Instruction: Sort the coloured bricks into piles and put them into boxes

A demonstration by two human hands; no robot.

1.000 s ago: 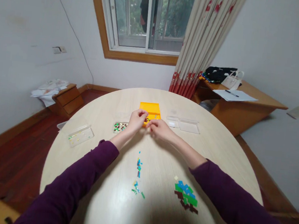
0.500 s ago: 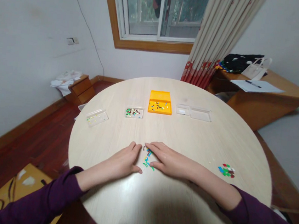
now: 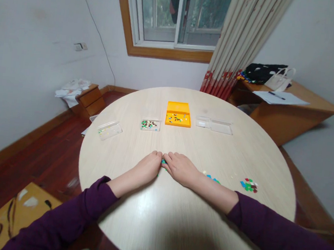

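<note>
Near the middle of the round table, my left hand (image 3: 149, 166) and my right hand (image 3: 180, 168) are pressed close together with curled fingers. Between them show small blue and green plastic pieces (image 3: 163, 162), cupped by both hands; most of that pile is hidden. A bit of green peeks out under the left hand. Just beyond my right forearm lie a few blue and green pieces (image 3: 212, 179), partly covered by the arm. Farther right is a loose heap of red, green, blue, white and dark red pieces (image 3: 249, 185).
Along the far side of the table (image 3: 132, 225) stand a clear case with a few yellow bits (image 3: 109, 135), a clear case of mixed pieces (image 3: 150, 129), an open yellow box (image 3: 191, 121) and an open clear case (image 3: 220, 131). A side desk (image 3: 314, 110) stands at right.
My hands have closed in on each other, curling round the small pieces that lay spread between them. Blue and green pieces beside my right forearm now show.
</note>
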